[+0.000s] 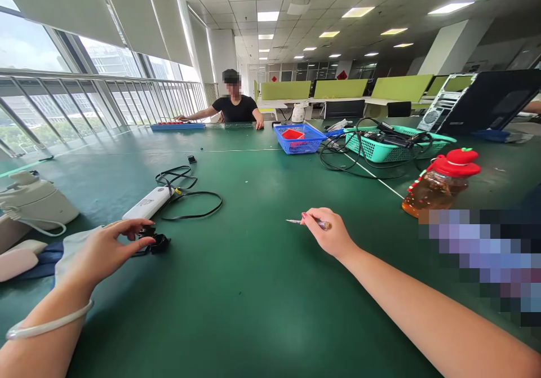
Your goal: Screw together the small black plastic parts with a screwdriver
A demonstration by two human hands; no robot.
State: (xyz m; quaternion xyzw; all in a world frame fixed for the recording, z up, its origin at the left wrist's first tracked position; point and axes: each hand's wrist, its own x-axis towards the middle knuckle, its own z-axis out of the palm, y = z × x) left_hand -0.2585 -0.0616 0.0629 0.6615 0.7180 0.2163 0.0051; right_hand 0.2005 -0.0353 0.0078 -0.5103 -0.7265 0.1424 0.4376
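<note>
On the left of the green table, my left hand (99, 248) pinches a small black part (147, 231) between thumb and fingertips. Another black piece (160, 244) lies right against it; I cannot make out what either is. My right hand (329, 234) is closed around a small screwdriver (324, 225) with a see-through handle. Its thin metal shaft points left, just above or on the tabletop. Beyond my left hand lies a white power strip (146, 202) with a looped black cord (213, 194).
A cream bottle (36, 195) stands far left. To the right are a jar with a red lid (439, 186), a green basket of cables (380, 151), a blue basket (299, 144) and a black computer case (486, 99). A person (234, 103) sits opposite.
</note>
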